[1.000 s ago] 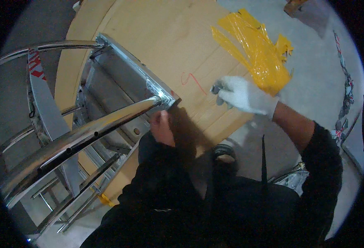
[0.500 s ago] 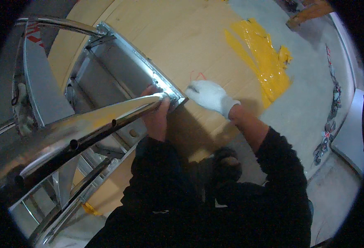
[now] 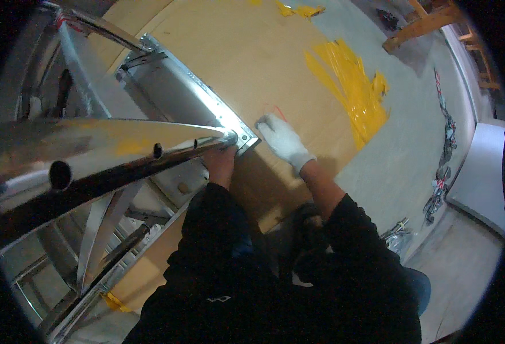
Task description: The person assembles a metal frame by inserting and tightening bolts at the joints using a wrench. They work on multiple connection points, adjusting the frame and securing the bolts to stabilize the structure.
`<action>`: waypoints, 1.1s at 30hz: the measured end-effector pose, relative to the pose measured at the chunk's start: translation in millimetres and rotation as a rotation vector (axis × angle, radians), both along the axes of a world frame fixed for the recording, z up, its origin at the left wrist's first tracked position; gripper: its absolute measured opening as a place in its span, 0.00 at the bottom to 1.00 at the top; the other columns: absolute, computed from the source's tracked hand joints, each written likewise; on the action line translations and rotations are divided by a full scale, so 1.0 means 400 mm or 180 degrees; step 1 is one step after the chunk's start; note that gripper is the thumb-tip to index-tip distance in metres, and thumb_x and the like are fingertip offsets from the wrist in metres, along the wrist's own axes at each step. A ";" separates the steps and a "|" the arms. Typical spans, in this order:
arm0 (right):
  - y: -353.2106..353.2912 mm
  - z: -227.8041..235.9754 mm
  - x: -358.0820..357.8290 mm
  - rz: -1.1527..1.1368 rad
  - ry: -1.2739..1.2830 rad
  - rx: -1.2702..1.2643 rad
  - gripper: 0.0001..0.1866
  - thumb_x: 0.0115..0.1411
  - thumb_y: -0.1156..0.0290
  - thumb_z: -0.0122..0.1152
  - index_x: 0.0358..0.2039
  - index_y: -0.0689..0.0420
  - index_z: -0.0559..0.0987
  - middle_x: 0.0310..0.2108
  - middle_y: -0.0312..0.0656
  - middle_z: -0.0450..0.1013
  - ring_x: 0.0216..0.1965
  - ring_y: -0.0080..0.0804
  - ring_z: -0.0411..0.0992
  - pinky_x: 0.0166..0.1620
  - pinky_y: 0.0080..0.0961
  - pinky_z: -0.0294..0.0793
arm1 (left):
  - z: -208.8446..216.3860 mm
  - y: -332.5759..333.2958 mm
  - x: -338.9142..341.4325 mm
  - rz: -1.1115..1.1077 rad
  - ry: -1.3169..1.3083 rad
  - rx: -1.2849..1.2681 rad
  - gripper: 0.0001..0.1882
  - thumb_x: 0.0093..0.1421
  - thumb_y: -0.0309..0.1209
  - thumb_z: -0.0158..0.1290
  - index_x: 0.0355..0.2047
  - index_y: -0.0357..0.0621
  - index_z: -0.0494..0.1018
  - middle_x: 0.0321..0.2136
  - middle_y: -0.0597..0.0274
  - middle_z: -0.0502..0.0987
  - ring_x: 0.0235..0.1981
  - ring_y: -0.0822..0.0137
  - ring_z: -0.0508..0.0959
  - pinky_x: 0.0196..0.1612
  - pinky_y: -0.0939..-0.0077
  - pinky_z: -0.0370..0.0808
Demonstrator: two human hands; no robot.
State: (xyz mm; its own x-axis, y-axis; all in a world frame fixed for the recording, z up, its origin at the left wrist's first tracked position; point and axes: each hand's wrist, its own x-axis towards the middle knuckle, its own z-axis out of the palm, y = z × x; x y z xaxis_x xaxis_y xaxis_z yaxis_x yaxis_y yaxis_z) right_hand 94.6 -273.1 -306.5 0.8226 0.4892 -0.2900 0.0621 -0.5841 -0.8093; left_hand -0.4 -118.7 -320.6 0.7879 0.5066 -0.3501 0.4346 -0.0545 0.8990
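Note:
A shiny metal frame with a grey panel (image 3: 201, 97) stands tilted at the left. A long round tube (image 3: 166, 143) with holes along it meets the frame's corner plate (image 3: 244, 137). My bare left hand (image 3: 221, 163) is wrapped round the tube near that corner; the tube hides most of its fingers. Just right of the corner, my right hand (image 3: 284, 140) wears a white knitted glove. Its fingers are curled together, and whatever they hold is hidden. A thin red line (image 3: 280, 113) shows on the cardboard beyond the glove.
Brown cardboard (image 3: 235, 63) covers the floor beneath the frame. Yellow tape (image 3: 352, 92) lies crumpled along its right edge. Farther right are a strip of crumpled wrapping (image 3: 447, 143), a pale panel (image 3: 481, 178) and a wooden leg (image 3: 418, 31). Clear bagged parts (image 3: 398, 238) lie beside my right sleeve.
The view has shifted, and the tube now lies flatter across it. My gloved right hand has tilted, its fingers staying beside the corner. My left hand stays at the tube.

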 end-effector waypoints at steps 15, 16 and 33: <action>0.024 0.089 -0.047 0.0112 -0.0594 -0.0241 0.13 0.60 0.62 0.48 0.34 0.58 0.75 0.25 0.49 0.73 0.29 0.45 0.73 0.35 0.36 0.71 | -0.010 0.019 -0.007 0.0989 -0.0441 -0.0799 0.10 0.57 0.23 0.43 0.40 0.36 0.66 0.32 0.62 0.71 0.30 0.71 0.71 0.31 0.76 0.68; 0.025 0.096 -0.049 0.0119 -0.0718 -0.0443 0.13 0.60 0.62 0.48 0.34 0.58 0.75 0.22 0.49 0.73 0.26 0.43 0.73 0.33 0.34 0.71 | -0.027 0.016 -0.004 0.1066 -0.0583 -0.0590 0.10 0.57 0.23 0.42 0.39 0.35 0.67 0.33 0.61 0.72 0.31 0.71 0.71 0.33 0.76 0.67; 0.046 0.060 -0.078 0.0342 -0.0930 -0.0767 0.11 0.56 0.60 0.52 0.32 0.54 0.75 0.29 0.49 0.73 0.34 0.50 0.72 0.37 0.42 0.69 | 0.006 0.017 -0.008 0.0943 -0.0112 -0.0087 0.11 0.54 0.19 0.45 0.36 0.32 0.73 0.36 0.56 0.76 0.38 0.66 0.73 0.42 0.75 0.67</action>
State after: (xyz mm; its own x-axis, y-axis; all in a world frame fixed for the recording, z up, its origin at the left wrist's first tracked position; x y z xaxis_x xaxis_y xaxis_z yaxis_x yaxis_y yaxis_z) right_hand 63.5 -254.8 -282.5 0.8353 0.5234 -0.1683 0.3406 -0.7328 -0.5890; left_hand -3.5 -111.9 -318.1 0.6191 0.7071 -0.3418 0.3964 0.0944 0.9132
